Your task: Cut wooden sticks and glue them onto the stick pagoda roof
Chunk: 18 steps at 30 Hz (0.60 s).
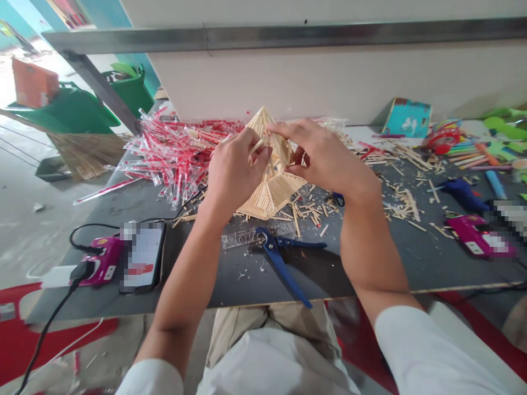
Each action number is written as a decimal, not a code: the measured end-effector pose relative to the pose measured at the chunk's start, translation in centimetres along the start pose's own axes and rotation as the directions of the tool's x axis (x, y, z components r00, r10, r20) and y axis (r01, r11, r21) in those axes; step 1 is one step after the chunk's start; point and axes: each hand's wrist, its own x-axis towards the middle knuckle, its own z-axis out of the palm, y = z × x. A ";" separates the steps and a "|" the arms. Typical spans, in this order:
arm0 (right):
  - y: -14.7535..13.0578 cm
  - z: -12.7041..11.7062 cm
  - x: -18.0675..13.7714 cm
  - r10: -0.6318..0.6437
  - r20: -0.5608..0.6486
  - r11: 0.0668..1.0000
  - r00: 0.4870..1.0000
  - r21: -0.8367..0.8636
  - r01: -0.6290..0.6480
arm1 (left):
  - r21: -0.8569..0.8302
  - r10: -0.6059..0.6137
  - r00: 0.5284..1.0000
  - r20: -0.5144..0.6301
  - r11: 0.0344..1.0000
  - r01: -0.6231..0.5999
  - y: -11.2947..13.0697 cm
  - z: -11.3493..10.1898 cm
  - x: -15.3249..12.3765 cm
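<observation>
Currently, the left hand [236,173] is pinching a thin stick [258,145] between thumb and finger against the stick model [269,197], while the right hand [325,156] is clasping the model's upper right side with bent fingers. The model, rising to a point, is standing just beyond the blue cutter [284,269]; whether its base is touching the desk [325,280], I cannot tell. The cutter is lying with its handles spread. Left of it, a phone [144,252] is resting; beyond and left, red-and-clear wrappers [181,148] are heaping up. Cut stick pieces [315,208] are lying scattered beyond the cutter.
</observation>
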 end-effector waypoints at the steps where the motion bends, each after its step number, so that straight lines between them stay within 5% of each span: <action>1: 0.0 0.0 0.0 0.002 0.001 1.000 1.000 0.004 -0.002 | 0.000 -0.002 1.000 0.001 1.000 0.002 0.0 0.0 0.0; 18: 0.2 -0.1 0.0 0.001 0.018 0.998 1.000 0.063 -0.002 | -0.016 -0.014 1.000 0.006 1.000 0.014 0.2 0.1 0.0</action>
